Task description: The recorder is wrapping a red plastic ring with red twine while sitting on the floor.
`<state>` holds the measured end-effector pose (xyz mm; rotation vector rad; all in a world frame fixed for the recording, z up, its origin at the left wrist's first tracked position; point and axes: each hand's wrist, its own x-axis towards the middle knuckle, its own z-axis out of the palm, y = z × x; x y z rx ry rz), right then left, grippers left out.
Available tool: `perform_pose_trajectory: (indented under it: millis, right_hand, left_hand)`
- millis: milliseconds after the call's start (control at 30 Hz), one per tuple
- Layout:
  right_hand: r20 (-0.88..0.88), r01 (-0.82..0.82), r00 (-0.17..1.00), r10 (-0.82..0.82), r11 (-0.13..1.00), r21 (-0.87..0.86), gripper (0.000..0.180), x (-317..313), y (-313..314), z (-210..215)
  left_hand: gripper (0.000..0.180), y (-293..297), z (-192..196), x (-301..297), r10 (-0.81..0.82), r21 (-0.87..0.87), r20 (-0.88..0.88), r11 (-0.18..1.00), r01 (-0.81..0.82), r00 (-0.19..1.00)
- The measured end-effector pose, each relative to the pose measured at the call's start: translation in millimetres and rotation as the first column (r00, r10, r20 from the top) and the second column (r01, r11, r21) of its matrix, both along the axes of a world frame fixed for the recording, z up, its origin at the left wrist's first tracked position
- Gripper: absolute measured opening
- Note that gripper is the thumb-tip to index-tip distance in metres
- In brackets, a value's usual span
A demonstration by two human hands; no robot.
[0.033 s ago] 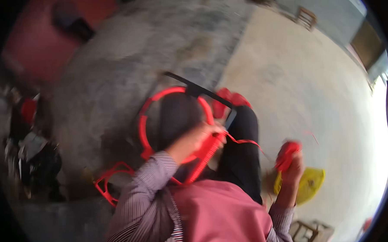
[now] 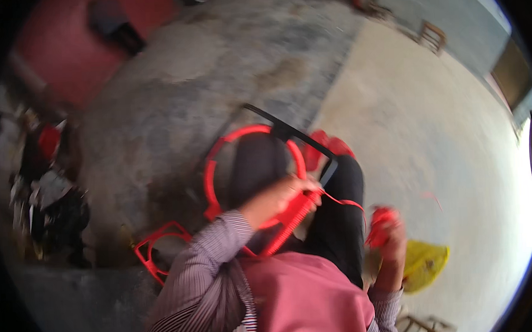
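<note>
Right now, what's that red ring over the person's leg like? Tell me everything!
The red ring is round and smooth-looking, perhaps plastic. A black bar meets its far edge; a ridged red bar slants along its near right side. It sits over a dark trouser leg, seen through its middle. The left hand has its grip on the ridged bar, overlapping the ring's right side.

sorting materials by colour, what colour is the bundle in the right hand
Red; the bundle in the right hand shows best in the head view.

I see a wooden stool [image 2: 433, 36] near the grey wall [image 2: 477, 35], plus a messy heap [image 2: 54, 192] over left, kinda blurry.
</note>
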<state>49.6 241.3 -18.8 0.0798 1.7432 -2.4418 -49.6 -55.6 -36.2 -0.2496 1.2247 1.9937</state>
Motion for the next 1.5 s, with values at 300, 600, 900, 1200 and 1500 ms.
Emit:
perform_pose_trajectory:
  millis: [300,600,900,1200,1500]
  right_hand:
    - [-0.139,-0.116,0.974,0.181,0.918,0.378,0.071,-65.1,-110.6,21.6]
    - [-0.15,-0.112,0.977,0.152,0.962,0.247,0.023,-92.3,-102.4,-14.5]
    - [-0.161,-0.148,0.914,0.372,0.677,0.721,0.034,-33.9,6.2,14.4]
    - [0.137,0.516,0.855,-0.501,0.789,-0.334,0.011,-24.2,55.2,-29.2]
    - [0.212,-0.38,0.92,0.328,0.878,0.292,0.016,-41.2,-84.8,-14.2]
  left_hand:
    - [0.017,0.4,7.0,22.7,-0.115,0.067,-0.041,0.991,0.118,0.993]
    - [0.021,4.5,-0.5,15.5,-0.184,0.004,-0.033,0.983,0.185,0.982]
    - [0.013,-10.6,4.1,11.1,0.089,0.049,0.001,0.995,-0.089,0.996]
    - [0.022,-14.4,3.2,-6.4,0.061,0.029,0.01,0.998,-0.061,0.998]
    - [0.025,-6.0,1.2,4.7,0.022,0.038,0.032,0.999,-0.024,0.999]
